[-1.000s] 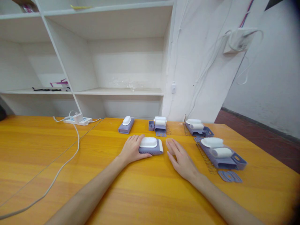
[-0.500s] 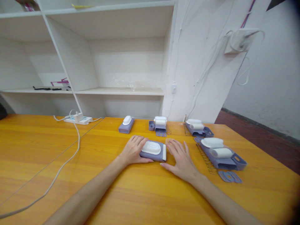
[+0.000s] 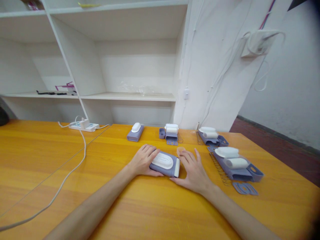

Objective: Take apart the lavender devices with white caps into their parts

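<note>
My left hand [image 3: 144, 161] is wrapped round the left end of a purple-grey case with a white oval bristle brush [image 3: 163, 161] on its upper face. A white roller [image 3: 177, 167] shows at the case's right end. My right hand [image 3: 193, 170] is open beside that end, thumb and fingers apart; I cannot tell whether the thumb touches the case. By the right fingertips is a small peach-coloured piece [image 3: 180, 151], partly hidden. Its kind is unclear.
Behind my hands stands another purple case [image 3: 135, 132] with a white brush. Dismantled sets with white rollers [image 3: 236, 163], springs [image 3: 220, 169] and flat purple plates [image 3: 245, 188] lie right. A power strip [image 3: 84, 125] and white cable [image 3: 82, 160] are left, below shelves [image 3: 127, 96].
The case has turned slightly, its right end swinging towards me and a little to the right. My hands have stayed nearly in place, the left on the case and the right open.
</note>
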### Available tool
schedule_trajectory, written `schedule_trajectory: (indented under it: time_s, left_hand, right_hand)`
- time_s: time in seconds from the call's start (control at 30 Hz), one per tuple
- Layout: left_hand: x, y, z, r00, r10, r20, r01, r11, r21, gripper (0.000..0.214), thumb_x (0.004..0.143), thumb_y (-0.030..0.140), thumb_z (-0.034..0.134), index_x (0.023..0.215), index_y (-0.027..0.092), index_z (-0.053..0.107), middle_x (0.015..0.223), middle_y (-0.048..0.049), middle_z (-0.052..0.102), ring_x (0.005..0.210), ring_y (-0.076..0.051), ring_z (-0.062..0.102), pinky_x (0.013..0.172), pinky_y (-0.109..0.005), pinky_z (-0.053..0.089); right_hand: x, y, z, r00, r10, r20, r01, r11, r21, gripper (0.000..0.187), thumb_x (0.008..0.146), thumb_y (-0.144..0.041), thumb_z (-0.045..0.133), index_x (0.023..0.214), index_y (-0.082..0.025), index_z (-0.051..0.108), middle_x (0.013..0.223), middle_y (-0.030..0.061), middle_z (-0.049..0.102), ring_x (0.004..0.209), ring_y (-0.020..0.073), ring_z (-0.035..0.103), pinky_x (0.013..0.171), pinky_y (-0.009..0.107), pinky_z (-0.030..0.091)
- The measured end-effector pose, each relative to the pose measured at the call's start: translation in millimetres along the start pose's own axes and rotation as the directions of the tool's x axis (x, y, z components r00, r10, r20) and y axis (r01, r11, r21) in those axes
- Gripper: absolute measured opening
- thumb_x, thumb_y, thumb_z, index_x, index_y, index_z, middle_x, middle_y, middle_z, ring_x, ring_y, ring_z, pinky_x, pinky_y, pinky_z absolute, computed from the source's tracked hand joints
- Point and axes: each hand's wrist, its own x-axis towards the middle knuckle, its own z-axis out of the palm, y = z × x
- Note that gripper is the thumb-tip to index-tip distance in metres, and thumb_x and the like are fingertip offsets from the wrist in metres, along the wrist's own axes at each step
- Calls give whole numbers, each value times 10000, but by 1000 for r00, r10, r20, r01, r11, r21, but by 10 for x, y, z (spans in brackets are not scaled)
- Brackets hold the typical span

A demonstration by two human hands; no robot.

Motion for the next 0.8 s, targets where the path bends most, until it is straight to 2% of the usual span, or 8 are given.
schedule_trajectory:
  time_s: [0.1, 0.23, 0.53, 0.8]
  left_hand:
    - [5, 11, 1, 1000, 14, 18, -14, 1000, 0, 832, 643, 709, 577, 1223, 129, 436, 1062, -166, 589, 968, -297, 545, 856, -456, 426]
    - [14, 21, -1, 999, 32, 38, -31, 999, -11, 843, 640, 709, 579, 1233, 128, 431, 1058, -167, 595, 970, -299, 550, 845, -448, 434]
    - [25, 26, -16, 999, 27, 41, -26, 999, -29, 828, 644, 716, 564, 1225, 137, 444, 1028, -162, 601, 939, -296, 568, 833, -441, 442]
    - [28, 47, -20, 999, -2, 46, 7, 995, -100, 857, 598, 707, 614, 1206, 131, 434, 1025, -147, 597, 929, -281, 566, 835, -424, 448]
  right_hand:
    - [-2, -10, -19, 1000, -4, -29, 5, 999, 39, 640, 615, -626, 636, 1081, -194, 561, 1170, 112, 575, 1148, 306, 458, 1075, 565, 74]
    - [-11, -18, -19, 999, -14, -42, 17, 997, 74, 638, 567, -584, 680, 1069, -209, 557, 1142, 100, 585, 1130, 303, 466, 1065, 541, 113]
    - [-23, -22, 41, 999, -13, -38, 16, 995, 96, 647, 563, -565, 668, 1079, -196, 543, 1162, 132, 582, 1205, 346, 414, 1019, 532, 179]
    - [-14, -25, 31, 999, -16, 36, 11, 989, 149, 686, 554, -544, 686, 1105, -173, 517, 1108, 133, 585, 1109, 335, 486, 959, 480, 294]
